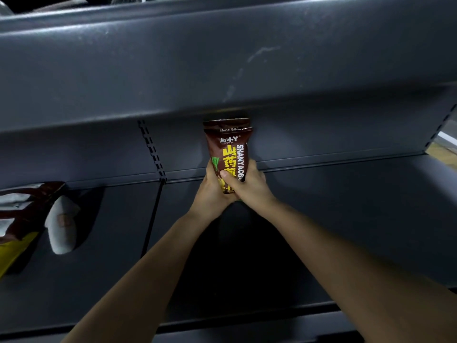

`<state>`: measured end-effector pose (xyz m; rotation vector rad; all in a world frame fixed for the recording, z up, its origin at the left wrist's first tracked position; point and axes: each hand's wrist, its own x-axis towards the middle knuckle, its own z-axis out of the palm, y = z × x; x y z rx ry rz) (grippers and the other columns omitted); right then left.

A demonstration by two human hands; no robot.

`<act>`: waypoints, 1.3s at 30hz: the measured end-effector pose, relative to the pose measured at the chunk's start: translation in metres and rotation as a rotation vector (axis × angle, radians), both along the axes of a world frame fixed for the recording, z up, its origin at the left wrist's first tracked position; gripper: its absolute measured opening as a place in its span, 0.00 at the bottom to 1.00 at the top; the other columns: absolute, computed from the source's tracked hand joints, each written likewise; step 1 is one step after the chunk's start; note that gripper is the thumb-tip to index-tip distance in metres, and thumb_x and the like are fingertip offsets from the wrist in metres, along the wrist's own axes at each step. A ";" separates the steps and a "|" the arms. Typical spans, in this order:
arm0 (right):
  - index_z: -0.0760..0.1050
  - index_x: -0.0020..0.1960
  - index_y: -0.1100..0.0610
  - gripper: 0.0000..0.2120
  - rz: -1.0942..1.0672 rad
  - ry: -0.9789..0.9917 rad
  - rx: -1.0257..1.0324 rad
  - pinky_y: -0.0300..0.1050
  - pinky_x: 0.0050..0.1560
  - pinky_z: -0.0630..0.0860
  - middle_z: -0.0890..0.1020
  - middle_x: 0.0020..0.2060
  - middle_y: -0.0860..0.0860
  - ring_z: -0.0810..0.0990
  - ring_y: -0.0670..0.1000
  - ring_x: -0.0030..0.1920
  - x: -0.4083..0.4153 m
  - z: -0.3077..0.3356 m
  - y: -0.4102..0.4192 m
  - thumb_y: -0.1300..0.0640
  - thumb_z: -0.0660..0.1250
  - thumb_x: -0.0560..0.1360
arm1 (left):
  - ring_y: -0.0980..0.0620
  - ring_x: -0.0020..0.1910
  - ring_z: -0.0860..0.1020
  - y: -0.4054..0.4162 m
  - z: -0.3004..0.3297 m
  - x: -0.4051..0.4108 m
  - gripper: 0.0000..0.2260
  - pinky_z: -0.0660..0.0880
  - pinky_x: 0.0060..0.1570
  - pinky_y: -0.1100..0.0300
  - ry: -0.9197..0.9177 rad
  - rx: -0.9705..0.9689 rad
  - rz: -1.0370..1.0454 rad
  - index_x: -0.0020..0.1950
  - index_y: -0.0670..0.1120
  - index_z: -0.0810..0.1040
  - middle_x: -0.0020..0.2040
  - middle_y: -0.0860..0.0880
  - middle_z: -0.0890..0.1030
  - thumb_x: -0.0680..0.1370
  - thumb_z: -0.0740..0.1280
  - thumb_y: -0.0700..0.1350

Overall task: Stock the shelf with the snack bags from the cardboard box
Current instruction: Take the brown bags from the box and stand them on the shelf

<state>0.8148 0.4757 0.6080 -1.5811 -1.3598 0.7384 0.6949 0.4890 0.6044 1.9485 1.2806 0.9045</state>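
Note:
A brown snack bag (228, 144) with yellow characters and white lettering stands upright against the back wall of the dark grey shelf (321, 206). My left hand (210, 189) grips its lower left side. My right hand (247, 184) grips its lower right side, thumb across the front. A second bag top shows just behind it. The bag's bottom is hidden by my hands. The cardboard box is not in view.
Another brown and yellow snack bag (17, 219) lies at the left edge of the shelf, with a white packet (61, 226) beside it. The upper shelf board (222, 58) overhangs close above. A slotted upright (153, 152) runs down the back wall.

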 end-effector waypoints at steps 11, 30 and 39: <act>0.72 0.62 0.52 0.28 -0.057 0.023 0.066 0.54 0.61 0.73 0.78 0.56 0.50 0.74 0.54 0.61 0.002 0.003 -0.012 0.36 0.64 0.69 | 0.45 0.62 0.73 -0.017 0.003 0.001 0.36 0.72 0.59 0.43 0.116 0.018 0.138 0.72 0.47 0.57 0.64 0.46 0.73 0.70 0.69 0.56; 0.80 0.51 0.54 0.09 -0.121 -0.117 0.224 0.45 0.53 0.77 0.83 0.48 0.49 0.80 0.48 0.49 0.118 0.039 -0.157 0.55 0.62 0.77 | 0.38 0.52 0.75 -0.153 0.043 0.091 0.13 0.72 0.51 0.46 0.182 0.487 0.329 0.54 0.38 0.75 0.52 0.38 0.78 0.77 0.58 0.44; 0.80 0.50 0.51 0.09 -0.077 -0.197 0.185 0.48 0.54 0.76 0.83 0.47 0.47 0.80 0.48 0.49 0.192 0.035 -0.243 0.54 0.61 0.77 | 0.42 0.55 0.75 -0.244 0.028 0.174 0.12 0.71 0.52 0.50 0.217 0.300 0.218 0.56 0.41 0.73 0.54 0.42 0.78 0.81 0.55 0.46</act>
